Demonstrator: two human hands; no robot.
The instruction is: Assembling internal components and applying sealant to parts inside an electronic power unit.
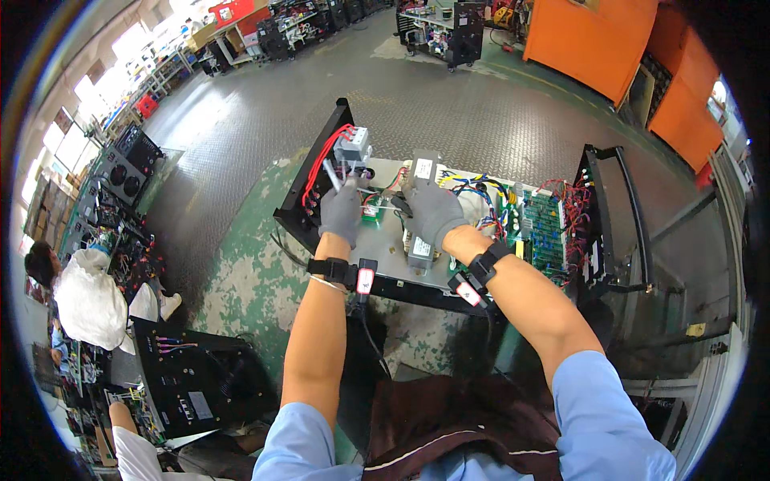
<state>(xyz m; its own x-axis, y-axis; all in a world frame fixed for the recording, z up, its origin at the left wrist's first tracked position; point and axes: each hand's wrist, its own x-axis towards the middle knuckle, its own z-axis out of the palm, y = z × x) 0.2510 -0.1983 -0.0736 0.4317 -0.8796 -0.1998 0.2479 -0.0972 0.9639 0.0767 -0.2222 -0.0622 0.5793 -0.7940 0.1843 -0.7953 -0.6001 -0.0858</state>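
In front of me lies an opened black electrical chassis with a bare metal base plate [373,242]. My left hand [342,210], in a grey glove, is closed around a slim pale metal tool [330,173] just below a grey switch block [353,144] with red wires [322,164]. My right hand [435,212], gloved too, grips a dark-handled screwdriver [401,206], its thin shaft pointing left toward a small green board [371,207]. Beside the right hand stands a transformer [423,165], partly covered by it. The tool tips are too small to make out.
On the chassis's right are a green circuit board [541,220], bundled wires and an upright black panel [595,212] with a bar handle [636,216]. Another black unit [200,383] and two people stand at left. Orange cabinets [589,44] are far right, a cart [461,36] behind.
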